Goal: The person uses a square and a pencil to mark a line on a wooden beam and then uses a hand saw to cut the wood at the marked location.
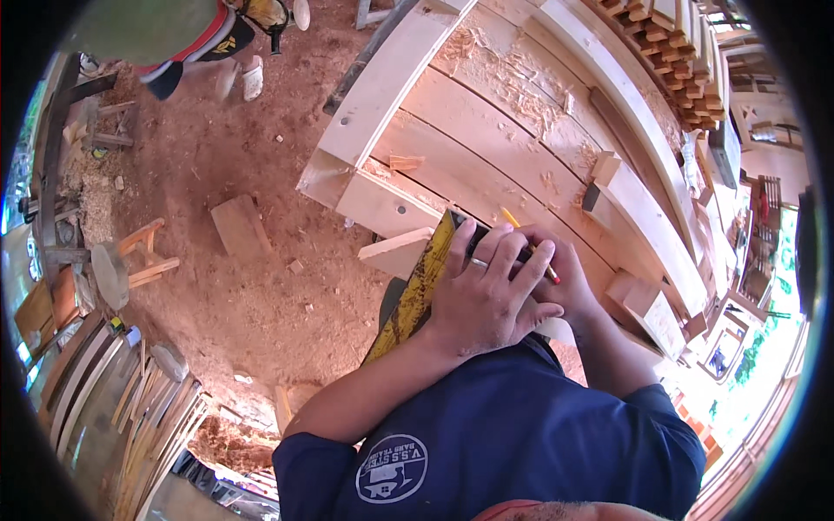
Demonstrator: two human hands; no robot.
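two hands are overlapping, apparently the left hand (486,295) steadying a yellow bar (412,306), the half-hidden right hand (571,276) holding a pencil (510,217).

I saw daylight flood in from the right, where the white, overexposed opening (777,343) glared, while the pale, shaving-strewn wooden planks (486,135) looked evenly bright. The bare left hand (482,295) was fairly sharp, but my fisheye bowed straight edges toward a black, blue-fringed rim.
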